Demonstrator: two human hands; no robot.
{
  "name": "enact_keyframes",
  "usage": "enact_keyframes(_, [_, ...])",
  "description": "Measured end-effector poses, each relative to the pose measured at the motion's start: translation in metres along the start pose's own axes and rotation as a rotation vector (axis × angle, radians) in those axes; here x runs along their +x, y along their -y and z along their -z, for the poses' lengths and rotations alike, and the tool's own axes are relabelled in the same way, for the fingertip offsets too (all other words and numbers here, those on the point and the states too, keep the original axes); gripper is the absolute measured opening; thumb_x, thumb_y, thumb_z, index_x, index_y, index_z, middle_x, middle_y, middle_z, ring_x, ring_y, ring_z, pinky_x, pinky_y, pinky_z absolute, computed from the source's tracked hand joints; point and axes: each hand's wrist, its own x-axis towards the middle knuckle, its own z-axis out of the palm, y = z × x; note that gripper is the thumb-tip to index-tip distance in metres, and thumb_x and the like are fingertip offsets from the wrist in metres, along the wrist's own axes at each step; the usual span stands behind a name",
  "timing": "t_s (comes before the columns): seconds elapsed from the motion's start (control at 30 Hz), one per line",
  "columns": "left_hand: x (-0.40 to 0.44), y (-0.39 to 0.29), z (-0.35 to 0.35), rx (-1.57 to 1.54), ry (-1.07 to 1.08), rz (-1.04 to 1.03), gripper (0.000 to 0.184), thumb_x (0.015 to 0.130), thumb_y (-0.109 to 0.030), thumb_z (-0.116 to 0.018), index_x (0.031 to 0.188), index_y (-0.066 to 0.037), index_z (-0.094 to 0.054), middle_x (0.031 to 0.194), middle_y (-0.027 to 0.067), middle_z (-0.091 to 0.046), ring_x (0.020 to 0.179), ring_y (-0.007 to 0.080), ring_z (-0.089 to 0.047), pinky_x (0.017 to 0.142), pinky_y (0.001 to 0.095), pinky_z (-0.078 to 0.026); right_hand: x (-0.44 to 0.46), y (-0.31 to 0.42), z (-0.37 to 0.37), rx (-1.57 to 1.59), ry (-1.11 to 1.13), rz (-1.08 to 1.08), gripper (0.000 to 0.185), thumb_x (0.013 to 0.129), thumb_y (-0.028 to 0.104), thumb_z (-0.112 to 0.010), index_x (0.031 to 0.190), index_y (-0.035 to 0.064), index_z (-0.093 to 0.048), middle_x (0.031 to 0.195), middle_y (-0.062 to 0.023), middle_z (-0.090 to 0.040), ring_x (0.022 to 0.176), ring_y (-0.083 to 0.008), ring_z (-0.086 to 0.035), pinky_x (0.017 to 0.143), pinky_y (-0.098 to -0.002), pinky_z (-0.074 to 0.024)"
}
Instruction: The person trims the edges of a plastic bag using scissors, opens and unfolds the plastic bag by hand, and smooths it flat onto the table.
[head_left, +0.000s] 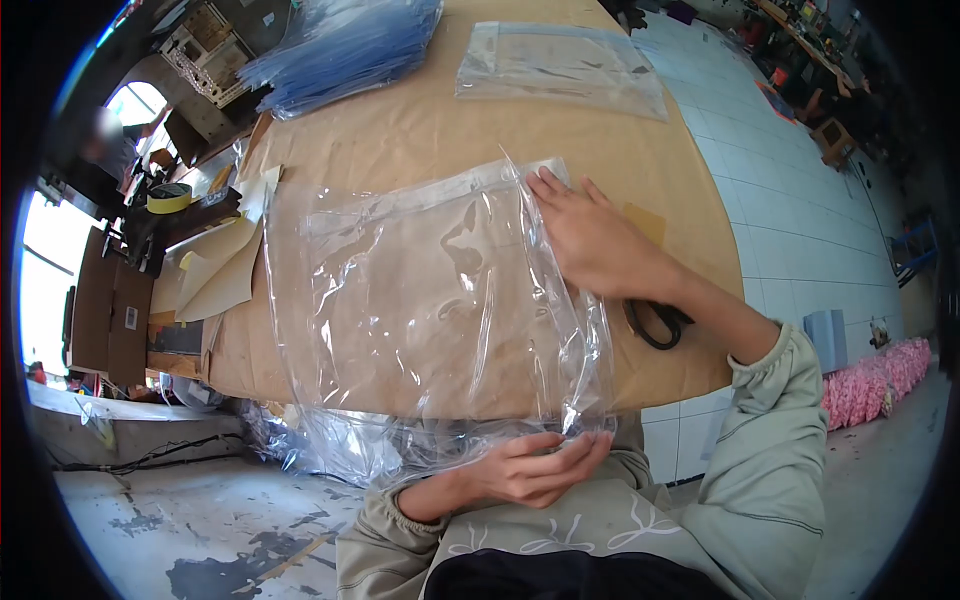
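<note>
A clear plastic bag (420,290) lies on the brown paper-covered table in front of me, its near side hanging over the table edge. My right hand (605,240) rests on the bag's far right corner, fingers stretched out over the plastic. At the near right corner, just off the table edge, my left hand (535,470) has its fingers curled closed on the bag's edge. Beneath my right wrist shows the black handle of what looks like scissors (657,325); the rest is hidden. A small tan card (646,222) lies beside my right hand.
A stack of bluish plastic sheets (350,50) sits at the table's far left, and another clear bag (565,65) lies at the far right. Yellow tape (169,198) is on the left. Pink bundles (880,380) are on the floor. Another person (112,150) is at far left.
</note>
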Motion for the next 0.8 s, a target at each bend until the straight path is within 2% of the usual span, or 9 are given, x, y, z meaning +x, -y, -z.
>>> enact_keyframes(0.1, [0.006, 0.005, -0.002, 0.061, 0.03, -0.112, 0.036, 0.073, -0.01, -0.05, 0.103, -0.01, -0.071, 0.103, -0.0076, -0.063, 0.097, 0.0053, -0.055, 0.077, 0.0206, -0.039, 0.029, -0.014, 0.045, 0.897, 0.313, -0.503, 0.037, 0.093, 0.031, -0.049, 0.101, -0.0039, -0.059, 0.103, -0.0193, -0.06, 0.097, -0.0265, -0.059, 0.084, -0.0406, -0.045])
enact_keyframes(0.2, [0.017, 0.02, 0.0, 0.133, 0.065, -0.24, 0.035, 0.077, -0.014, -0.051, 0.107, -0.013, -0.068, 0.113, -0.0048, -0.062, 0.096, 0.0065, -0.055, 0.08, 0.0222, -0.039, 0.022, -0.021, 0.017, 0.316, -0.326, -0.185, 0.037, 0.092, 0.032, -0.053, 0.08, -0.0026, -0.059, 0.072, -0.007, -0.057, 0.062, -0.0168, -0.055, 0.06, -0.0327, -0.046])
enact_keyframes(0.23, [0.021, 0.026, 0.001, 0.156, 0.069, -0.26, 0.035, 0.079, -0.014, -0.051, 0.11, -0.015, -0.067, 0.115, -0.004, -0.061, 0.096, 0.0066, -0.055, 0.08, 0.0222, -0.039, 0.023, -0.022, 0.026, 0.537, -0.174, -0.382, 0.033, 0.092, 0.029, -0.053, 0.083, -0.0018, -0.06, 0.067, -0.0035, -0.055, 0.057, -0.012, -0.054, 0.052, -0.0278, -0.0448])
enact_keyframes(0.3, [0.03, 0.027, 0.002, 0.122, 0.014, -0.164, 0.035, 0.084, -0.015, -0.054, 0.118, -0.021, -0.062, 0.12, -0.003, -0.059, 0.094, 0.0071, -0.054, 0.082, 0.0238, -0.041, 0.024, -0.037, 0.04, 0.72, -0.179, -0.534, 0.03, 0.092, 0.027, -0.054, 0.085, -0.0008, -0.062, 0.071, -0.0036, -0.058, 0.06, -0.0115, -0.057, 0.048, -0.0266, -0.0439])
enact_keyframes(0.37, [0.03, 0.028, 0.01, 0.233, 0.081, 0.002, 0.042, 0.083, -0.014, -0.054, 0.124, -0.017, -0.057, 0.12, 0.0004, -0.058, 0.095, 0.0106, -0.053, 0.084, 0.0261, -0.042, 0.015, -0.052, 0.049, 0.867, -0.244, -0.622, 0.028, 0.092, 0.026, -0.054, 0.085, -0.0002, -0.063, 0.073, -0.004, -0.061, 0.063, -0.0114, -0.06, 0.048, -0.026, -0.0439])
enact_keyframes(0.57, [0.007, 0.024, 0.034, 0.364, 0.262, 0.24, 0.035, 0.081, -0.014, -0.055, 0.114, -0.021, -0.066, 0.093, -0.0073, -0.054, 0.088, 0.0055, -0.05, 0.087, 0.0277, -0.039, -0.064, -0.046, 0.093, 1.015, -0.505, -0.748, 0.025, 0.087, 0.018, -0.055, 0.073, -0.0008, -0.062, 0.073, -0.0072, -0.063, 0.064, -0.013, -0.06, 0.055, -0.0269, -0.0453])
enact_keyframes(0.7, [-0.023, 0.017, 0.049, 0.519, 0.253, 0.31, 0.027, 0.081, -0.013, -0.058, 0.103, -0.024, -0.068, 0.085, -0.0064, -0.052, 0.087, 0.0074, -0.05, 0.088, 0.0361, -0.037, -0.139, -0.013, 0.085, 1.228, -0.293, -0.688, 0.027, 0.082, 0.019, -0.055, 0.066, -0.002, -0.059, 0.074, -0.0139, -0.064, 0.064, -0.0199, -0.061, 0.058, -0.0292, -0.0468])
enact_keyframes(0.77, [-0.047, 0.021, 0.057, 0.657, 0.153, 0.438, 0.023, 0.076, -0.009, -0.063, 0.093, -0.023, -0.067, 0.081, -0.0051, -0.05, 0.086, 0.0117, -0.049, 0.089, 0.0423, -0.036, -0.164, 0.019, 0.088, 1.422, -0.062, -0.818, 0.028, 0.085, 0.02, -0.058, 0.068, -0.0015, -0.064, 0.074, -0.0102, -0.065, 0.066, -0.0169, -0.062, 0.061, -0.0275, -0.0485])
enact_keyframes(0.8, [-0.057, 0.024, 0.061, 0.735, 0.101, 0.514, 0.022, 0.073, -0.006, -0.065, 0.088, -0.022, -0.065, 0.08, -0.0041, -0.049, 0.086, 0.0146, -0.048, 0.089, 0.0454, -0.036, -0.175, 0.027, 0.089, 1.391, 0.122, -0.654, 0.03, 0.087, 0.021, -0.058, 0.068, -0.0014, -0.063, 0.076, -0.0113, -0.065, 0.068, -0.0176, -0.062, 0.064, -0.0279, -0.0491])
